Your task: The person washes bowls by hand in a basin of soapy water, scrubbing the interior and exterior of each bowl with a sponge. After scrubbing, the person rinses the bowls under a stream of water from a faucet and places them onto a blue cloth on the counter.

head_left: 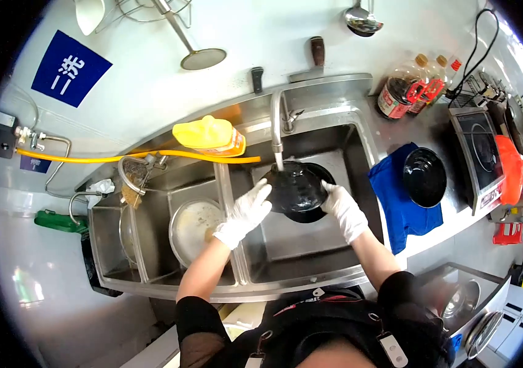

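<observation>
Both my hands wear white gloves and hold a black bowl (296, 189) over the right sink basin (301, 245). My left hand (244, 214) grips the bowl's left rim. My right hand (343, 210) grips its right rim. Water runs from the steel faucet (277, 126) onto the bowl's upper edge. A second dark bowl seems to lie just under the held one, mostly hidden.
The middle basin holds a round metal pan (194, 228). A yellow detergent bottle (209, 136) lies on the ledge behind. Another black bowl (424, 177) rests on a blue cloth (399, 208) on the right counter, beside an induction cooker (479, 153) and sauce bottles (405, 89).
</observation>
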### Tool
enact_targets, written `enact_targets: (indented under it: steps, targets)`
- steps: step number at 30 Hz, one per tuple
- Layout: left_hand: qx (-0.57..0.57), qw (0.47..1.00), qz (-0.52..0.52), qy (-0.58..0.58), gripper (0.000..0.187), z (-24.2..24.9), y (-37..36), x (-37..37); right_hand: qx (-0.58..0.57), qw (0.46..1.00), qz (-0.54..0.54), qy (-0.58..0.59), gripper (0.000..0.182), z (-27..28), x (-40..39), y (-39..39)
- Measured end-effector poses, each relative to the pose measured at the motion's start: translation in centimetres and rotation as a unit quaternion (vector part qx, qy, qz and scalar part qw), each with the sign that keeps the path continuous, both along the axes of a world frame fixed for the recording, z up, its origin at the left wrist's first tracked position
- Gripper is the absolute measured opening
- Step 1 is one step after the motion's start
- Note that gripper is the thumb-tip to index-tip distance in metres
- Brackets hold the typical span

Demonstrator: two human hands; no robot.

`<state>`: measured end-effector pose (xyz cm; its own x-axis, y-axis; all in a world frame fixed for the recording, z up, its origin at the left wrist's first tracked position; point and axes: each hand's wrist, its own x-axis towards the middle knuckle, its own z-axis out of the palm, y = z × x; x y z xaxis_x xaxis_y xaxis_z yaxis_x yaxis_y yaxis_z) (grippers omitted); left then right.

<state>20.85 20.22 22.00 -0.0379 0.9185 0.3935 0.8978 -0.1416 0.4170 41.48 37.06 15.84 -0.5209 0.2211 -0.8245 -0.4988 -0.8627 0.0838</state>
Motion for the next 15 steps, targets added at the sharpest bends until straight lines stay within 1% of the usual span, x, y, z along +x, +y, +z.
enact_targets:
  steps: [2, 3, 4, 5, 6, 7, 8, 9, 10, 11, 12, 13, 14, 15]
  targets:
    - [-0.004, 1.0, 0.026, -0.01, 0.039, 0.1, -0.3, 0.0, 0.058, 0.996, 0.05, 0.044, 0.03, 1.9, -1.0, 0.0]
    - [-0.026, 0.997, 0.076, -0.007, 0.038, -0.7, -0.4, -0.3, 0.12, 0.988, 0.044, 0.081, 0.036, 0.4, -0.8, -0.3]
    - [-0.047, 0.991, 0.123, -0.006, 0.036, -1.9, -0.4, -0.5, 0.12, 0.989, 0.046, 0.079, 0.036, -0.9, -0.8, -0.3]
    - [-0.039, 0.989, 0.144, -0.011, 0.031, -3.2, -0.3, -0.5, 0.199, 0.972, 0.052, 0.113, 0.039, -2.1, -0.6, -0.1]
    - [-0.038, 0.989, 0.144, -0.017, 0.031, -4.5, -0.1, -0.6, 0.276, 0.948, 0.06, 0.146, 0.043, -2.8, -0.1, 0.2]
    - [-0.033, 0.993, 0.111, 0.024, 0.028, -5.6, 0.3, -0.7, 0.321, 0.926, 0.07, 0.184, 0.05, -3.2, 0.2, 0.7]
    - [-0.027, 0.994, 0.079, 0.066, 0.026, -6.6, 0.7, -0.8, 0.344, 0.919, 0.064, 0.18, 0.052, -3.6, 0.5, 1.2]
    - [-0.028, 0.994, 0.082, 0.074, 0.02, -7.3, 1.3, -0.5, 0.352, 0.914, 0.06, 0.194, 0.053, -3.6, 1.0, 1.7]
    - [-0.028, 0.993, 0.1, 0.056, 0.015, -5.9, 2.0, 0.4, 0.36, 0.907, 0.055, 0.21, 0.054, -2.8, 0.9, 2.0]
    - [-0.01, 0.994, 0.068, 0.084, 0.014, -4.4, 2.3, 0.9, 0.378, 0.891, 0.065, 0.241, 0.057, -2.0, 1.2, 2.4]
    - [0.008, 0.993, 0.035, 0.111, 0.013, -3.4, 2.4, 1.3, 0.378, 0.891, 0.066, 0.241, 0.057, -2.1, 1.1, 2.5]
    - [0.04, 0.99, 0.023, 0.132, 0.012, -3.3, 2.4, 1.5, 0.389, 0.901, 0.077, 0.174, 0.059, -2.2, 1.0, 2.5]
    - [0.038, 0.99, 0.024, 0.131, 0.012, -3.5, 2.2, 1.4, 0.398, 0.907, 0.087, 0.106, 0.061, -2.3, 0.9, 2.5]
    - [0.044, 0.987, 0.003, 0.155, 0.013, -3.6, 1.6, 1.1, 0.396, 0.908, 0.088, 0.105, 0.061, -2.5, 0.7, 2.4]
